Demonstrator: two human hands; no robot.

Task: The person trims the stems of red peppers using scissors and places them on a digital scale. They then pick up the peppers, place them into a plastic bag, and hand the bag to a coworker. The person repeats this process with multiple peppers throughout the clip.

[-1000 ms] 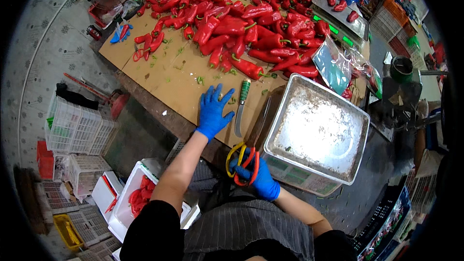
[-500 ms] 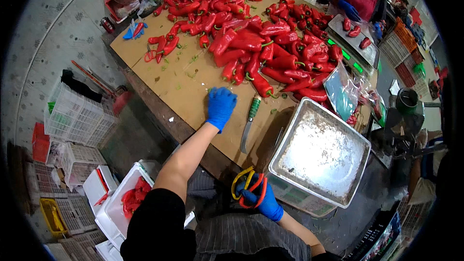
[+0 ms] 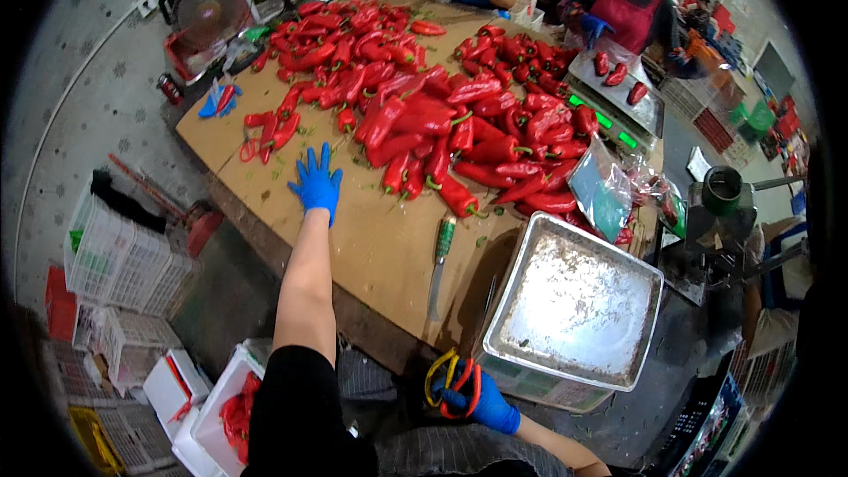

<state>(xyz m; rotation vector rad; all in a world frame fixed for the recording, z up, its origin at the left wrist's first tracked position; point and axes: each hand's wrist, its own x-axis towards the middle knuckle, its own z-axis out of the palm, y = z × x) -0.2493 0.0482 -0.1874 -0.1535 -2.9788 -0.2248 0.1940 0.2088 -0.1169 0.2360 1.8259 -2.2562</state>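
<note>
Left hand (image 3: 316,184) spread flat on board (image 3: 371,247); right hand (image 3: 477,402) grips half-hidden scissors (image 3: 452,380)

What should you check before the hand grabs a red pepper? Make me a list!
1. Left hand free and open, flat on the board: ok.
2. Peppers close ahead of that hand: ok.
3. Knife lying clear of both hands: ok.
4. Right hand free: not ok, it holds scissors.
5. Tray empty for peppers: ok.
6. Scissor blades closed: cannot tell.
</note>
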